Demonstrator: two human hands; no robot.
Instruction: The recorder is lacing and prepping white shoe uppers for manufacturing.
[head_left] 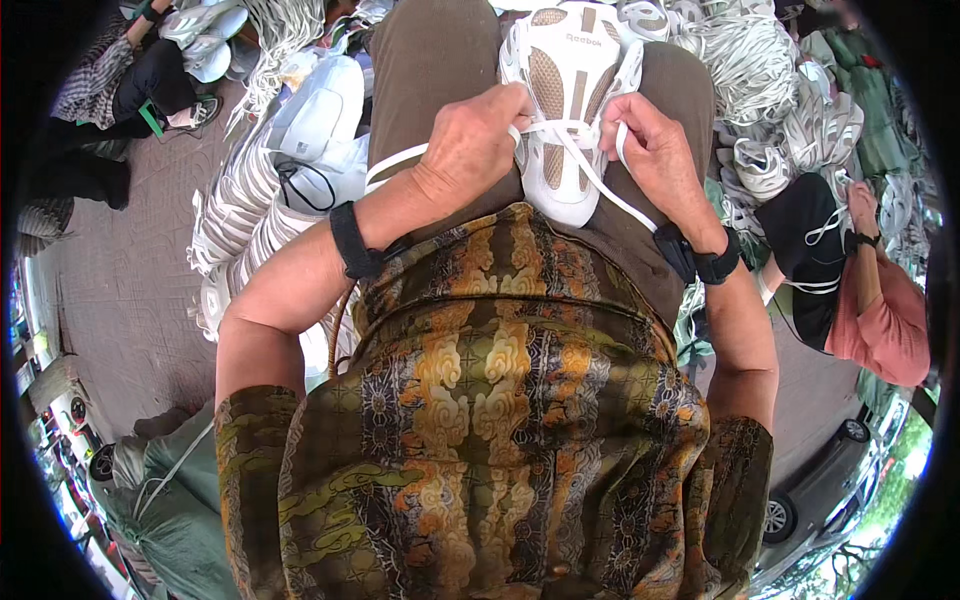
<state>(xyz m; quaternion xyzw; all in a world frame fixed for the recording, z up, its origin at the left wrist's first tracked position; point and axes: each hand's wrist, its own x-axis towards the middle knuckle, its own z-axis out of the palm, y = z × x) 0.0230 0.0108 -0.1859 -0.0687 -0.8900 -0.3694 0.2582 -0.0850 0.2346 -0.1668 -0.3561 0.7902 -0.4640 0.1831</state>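
Note:
A white sneaker upper with tan mesh panels lies between my knees, its toe pointing toward me. A white shoelace crosses over it, with a loop or knot lying near the middle. My left hand is closed on the lace at the left of the shoe, fingertips pinched. At the right side my right hand pinches the lace too, and a length of it passes between thumb and fingers. One loose lace end trails down to the right across my thigh; another runs left over my other leg.
Stacked white shoe parts lie on the left beside a white shoe piece. Bundles of white laces are heaped at the far right. A co-worker in a pink top sits at the right, another person far left. Green sacks stand lower left.

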